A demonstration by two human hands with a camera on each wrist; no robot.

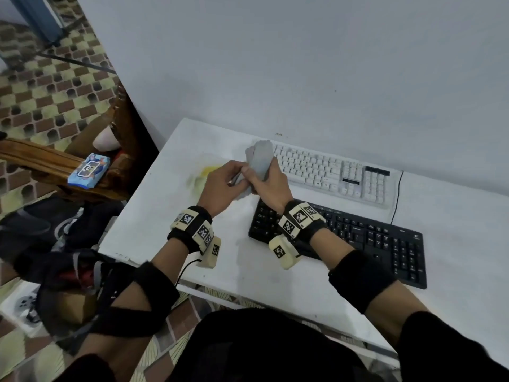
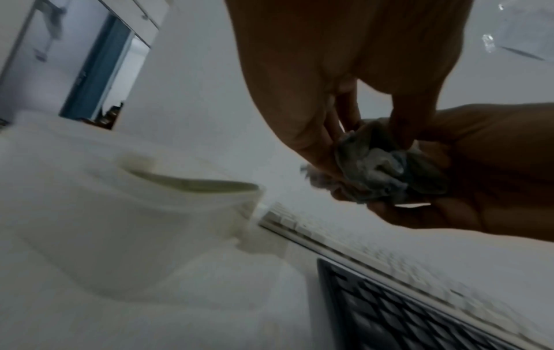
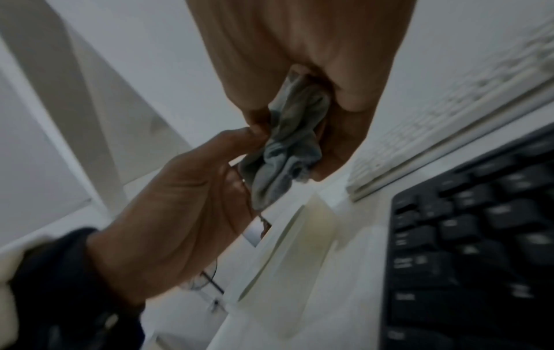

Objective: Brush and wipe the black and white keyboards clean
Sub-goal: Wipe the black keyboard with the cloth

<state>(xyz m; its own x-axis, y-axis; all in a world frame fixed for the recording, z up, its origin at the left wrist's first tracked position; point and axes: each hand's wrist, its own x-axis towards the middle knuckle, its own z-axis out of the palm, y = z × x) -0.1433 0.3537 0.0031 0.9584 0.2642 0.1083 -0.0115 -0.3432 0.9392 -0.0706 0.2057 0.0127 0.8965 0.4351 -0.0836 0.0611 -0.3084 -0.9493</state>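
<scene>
At frame centre, my right hand [image 1: 271, 180] fists a crumpled grey cloth [image 1: 259, 160] while left hand [image 1: 223, 182] fingers pinch its tail (bunching it, I judge, for wiping).

White rectangular keyboard [image 1: 330, 172] on white counter [image 1: 239, 260], against wall. Black rectangular keyboard [image 1: 358, 238] just before it. Crumpled grey cloth [image 1: 259, 161] above white keyboard's left end. Clear plastic container [image 2: 143, 213] left of white keyboard.

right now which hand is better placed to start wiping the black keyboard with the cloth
Probably the right hand: it grips most of the cloth and hovers by the black keyboard. The left hand only pinches the cloth's edge, farther away.
</scene>
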